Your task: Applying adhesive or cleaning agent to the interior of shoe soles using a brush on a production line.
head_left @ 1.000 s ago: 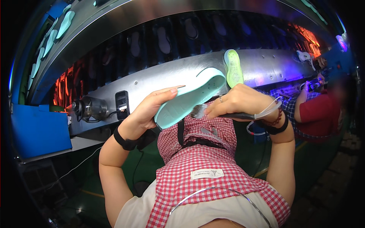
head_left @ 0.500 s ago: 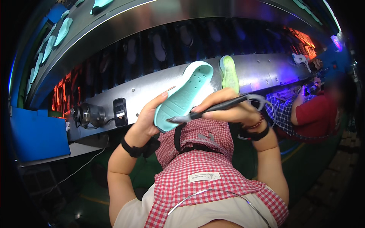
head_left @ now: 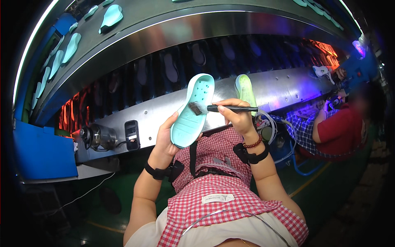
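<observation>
My left hand [head_left: 164, 142] holds a mint-green shoe sole [head_left: 192, 110] upright by its heel end, inner face toward me. A black-handled brush [head_left: 222, 108] is gripped in my right hand [head_left: 238, 117], and its bristles touch the middle of the sole. Both wrists wear black straps; the right also has a bead bracelet. A red checked apron covers my front.
A yellow-green sole [head_left: 245, 89] stands on the metal conveyor ledge [head_left: 284, 88] behind my right hand. More soles [head_left: 111, 17] ride the curved belt above. A small black fan [head_left: 96, 137] and a black device [head_left: 132, 135] sit at left. Another person [head_left: 341, 127] in red sits at right.
I have turned the sole more upright and lifted it. The brush moved from beside the sole onto its inner face.
</observation>
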{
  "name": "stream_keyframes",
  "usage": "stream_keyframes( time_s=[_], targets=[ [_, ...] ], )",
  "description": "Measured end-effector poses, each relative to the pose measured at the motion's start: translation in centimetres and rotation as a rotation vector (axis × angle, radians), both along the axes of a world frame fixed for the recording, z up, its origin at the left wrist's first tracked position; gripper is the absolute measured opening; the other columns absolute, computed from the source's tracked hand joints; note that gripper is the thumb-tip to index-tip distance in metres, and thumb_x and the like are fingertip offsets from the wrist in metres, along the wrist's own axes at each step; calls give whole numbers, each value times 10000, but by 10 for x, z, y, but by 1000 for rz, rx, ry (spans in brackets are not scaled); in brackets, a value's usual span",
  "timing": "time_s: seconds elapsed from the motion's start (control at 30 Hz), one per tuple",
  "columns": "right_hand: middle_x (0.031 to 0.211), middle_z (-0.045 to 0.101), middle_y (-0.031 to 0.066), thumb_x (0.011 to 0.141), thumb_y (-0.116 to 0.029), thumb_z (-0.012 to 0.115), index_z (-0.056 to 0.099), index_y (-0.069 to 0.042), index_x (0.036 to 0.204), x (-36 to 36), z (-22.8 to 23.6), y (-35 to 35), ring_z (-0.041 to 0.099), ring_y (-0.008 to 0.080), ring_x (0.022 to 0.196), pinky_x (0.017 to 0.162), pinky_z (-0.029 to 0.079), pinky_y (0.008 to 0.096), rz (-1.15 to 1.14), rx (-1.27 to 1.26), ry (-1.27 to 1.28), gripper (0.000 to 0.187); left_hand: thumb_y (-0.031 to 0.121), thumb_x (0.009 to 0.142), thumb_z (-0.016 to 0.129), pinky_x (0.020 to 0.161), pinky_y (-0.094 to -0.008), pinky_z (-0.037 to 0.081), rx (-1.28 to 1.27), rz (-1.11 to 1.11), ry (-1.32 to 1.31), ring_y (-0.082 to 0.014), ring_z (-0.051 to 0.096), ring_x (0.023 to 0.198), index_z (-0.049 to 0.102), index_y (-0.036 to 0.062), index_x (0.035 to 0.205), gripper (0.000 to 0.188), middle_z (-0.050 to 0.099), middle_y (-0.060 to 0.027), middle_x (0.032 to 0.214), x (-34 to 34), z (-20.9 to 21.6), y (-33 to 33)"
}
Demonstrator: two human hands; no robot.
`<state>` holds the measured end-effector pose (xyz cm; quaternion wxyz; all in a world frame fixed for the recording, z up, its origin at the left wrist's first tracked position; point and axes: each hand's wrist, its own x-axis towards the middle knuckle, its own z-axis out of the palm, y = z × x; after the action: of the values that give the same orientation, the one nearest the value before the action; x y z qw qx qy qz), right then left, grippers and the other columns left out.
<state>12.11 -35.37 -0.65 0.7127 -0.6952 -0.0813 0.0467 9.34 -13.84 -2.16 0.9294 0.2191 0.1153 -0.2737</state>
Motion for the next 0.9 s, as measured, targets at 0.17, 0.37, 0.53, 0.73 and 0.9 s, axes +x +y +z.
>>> stream_keyframes(
  time_s=[0.17, 0.37, 0.53, 0.73, 0.9],
  targets=[
    [674, 624, 61, 763, -10, 609, 644, 24, 911, 6, -5, 3, 528, 67, 494, 461, 411, 179, -40, -16, -103, 157, 265, 891, 411, 731, -482, 540, -24, 36, 8, -342, 582, 957, 324, -11, 1264, 471, 508, -217, 1132, 2, 1, -8],
    [839, 649, 157, 752, 8, 616, 623, 34, 938, 5, -18, 10, 634, 187, 739, 634, 494, 254, -334, -301, -583, 188, 222, 894, 428, 752, -444, 540, 56, -2, -31, -285, 598, 942, 329, -20, 1278, 465, 523, -196, 1122, 4, 1, -23],
    [840, 654, 136, 746, -7, 613, 621, 34, 954, -29, 20, -20, 532, 74, 572, 510, 412, 179, 245, 147, -5, 213, 280, 895, 366, 785, -439, 513, 179, 94, -132, -303, 582, 965, 321, 1, 1296, 490, 512, -190, 1160, 18, 26, -13],
    [1021, 575, 284, 842, -49, 500, 548, 33, 1018, -26, -1, -75, 389, 62, 376, 405, 330, 176, 8, 777, -2, 200, 354, 902, 294, 805, -538, 461, 96, 109, -594, -394, 550, 980, 376, -31, 1250, 526, 518, -228, 1140, 90, 118, 8],
    [1033, 572, 281, 855, -42, 479, 551, 34, 1030, -23, -27, -63, 389, 72, 385, 407, 334, 181, 45, 801, 142, 204, 417, 911, 217, 995, -586, 257, 26, 479, -444, -362, 307, 1248, 215, -20, 1329, 605, 300, -208, 1354, 215, 156, 36]
  ],
)
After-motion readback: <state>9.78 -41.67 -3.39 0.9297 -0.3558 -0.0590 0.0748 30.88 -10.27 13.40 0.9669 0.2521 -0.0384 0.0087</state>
